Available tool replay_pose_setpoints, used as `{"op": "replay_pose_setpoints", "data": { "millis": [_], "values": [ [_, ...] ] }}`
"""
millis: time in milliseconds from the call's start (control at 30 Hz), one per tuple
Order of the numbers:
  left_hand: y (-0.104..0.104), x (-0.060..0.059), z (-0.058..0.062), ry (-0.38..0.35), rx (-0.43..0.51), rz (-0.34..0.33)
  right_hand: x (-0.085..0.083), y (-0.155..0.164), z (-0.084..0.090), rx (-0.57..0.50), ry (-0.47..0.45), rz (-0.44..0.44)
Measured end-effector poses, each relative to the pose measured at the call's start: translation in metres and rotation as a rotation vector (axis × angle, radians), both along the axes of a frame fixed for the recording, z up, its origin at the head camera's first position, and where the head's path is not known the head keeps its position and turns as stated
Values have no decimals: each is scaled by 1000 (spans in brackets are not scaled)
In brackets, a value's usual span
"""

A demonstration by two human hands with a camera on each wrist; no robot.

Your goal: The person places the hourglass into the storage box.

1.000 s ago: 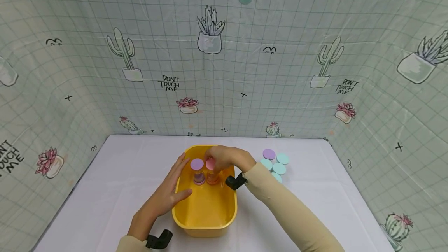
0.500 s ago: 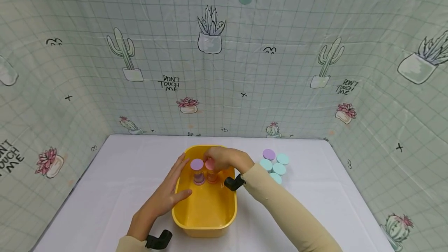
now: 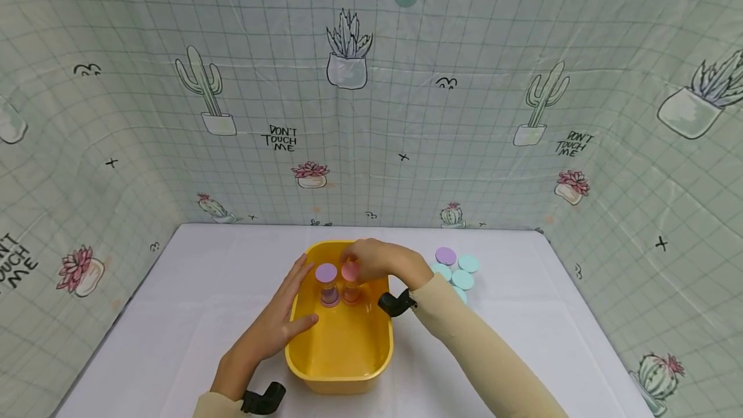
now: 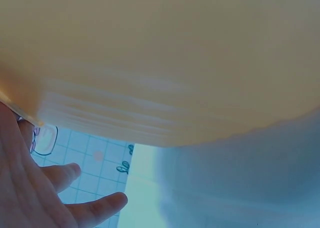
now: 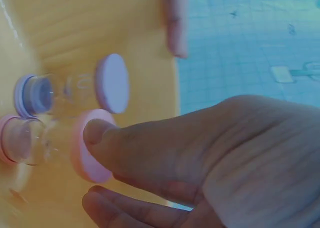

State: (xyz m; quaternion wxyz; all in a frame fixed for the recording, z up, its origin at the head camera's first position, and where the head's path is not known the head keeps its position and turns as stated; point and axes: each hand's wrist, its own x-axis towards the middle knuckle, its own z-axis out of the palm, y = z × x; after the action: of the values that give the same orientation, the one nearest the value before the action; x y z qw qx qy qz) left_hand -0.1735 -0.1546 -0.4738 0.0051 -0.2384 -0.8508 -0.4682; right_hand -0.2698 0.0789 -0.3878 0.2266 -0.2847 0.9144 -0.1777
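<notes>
Two sand timers stand upright side by side at the far end of a yellow bin [image 3: 339, 350]. One has purple caps [image 3: 326, 272], the other is a pink sand timer [image 3: 350, 271]. My right hand [image 3: 371, 259] reaches over the bin's right rim and holds the pink timer by its top; the right wrist view has the thumb [image 5: 100, 132] on its cap, with other fingers beyond it partly hidden. My left hand [image 3: 275, 324] lies along the bin's left rim, fingers stretched out and thumb over the inside. In the left wrist view, two fingertips [image 4: 107, 208] extend past the bin's outer wall.
To the right of the bin, several mint-green round caps [image 3: 463, 279] and one purple round cap [image 3: 445, 255] cluster on the white table [image 3: 499, 334], partly behind the right forearm. A grid-patterned cloth with cactus drawings [image 3: 371, 115] surrounds the back and sides.
My right hand and wrist have shifted slightly up and to the right. Both timers stand where they were, and the left hand has stayed on the rim.
</notes>
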Motion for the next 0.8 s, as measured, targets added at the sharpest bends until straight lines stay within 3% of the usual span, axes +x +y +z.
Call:
{"op": "replay_pose_setpoints", "data": {
  "millis": [200, 400, 567, 800],
  "values": [
    [-1, 0, -1, 9, -9, 12, 4, 28, 16, -197, 26, 44],
    [1, -2, -2, 4, 0, 4, 6, 85, 18, -307, 128, -37],
    [0, -3, -4, 4, 3, 4, 5, 141, 11, -290, 192, -126],
    [1, -2, -6, 6, 6, 17, 7, 201, 0, -194, 216, -162]
  ]
}}
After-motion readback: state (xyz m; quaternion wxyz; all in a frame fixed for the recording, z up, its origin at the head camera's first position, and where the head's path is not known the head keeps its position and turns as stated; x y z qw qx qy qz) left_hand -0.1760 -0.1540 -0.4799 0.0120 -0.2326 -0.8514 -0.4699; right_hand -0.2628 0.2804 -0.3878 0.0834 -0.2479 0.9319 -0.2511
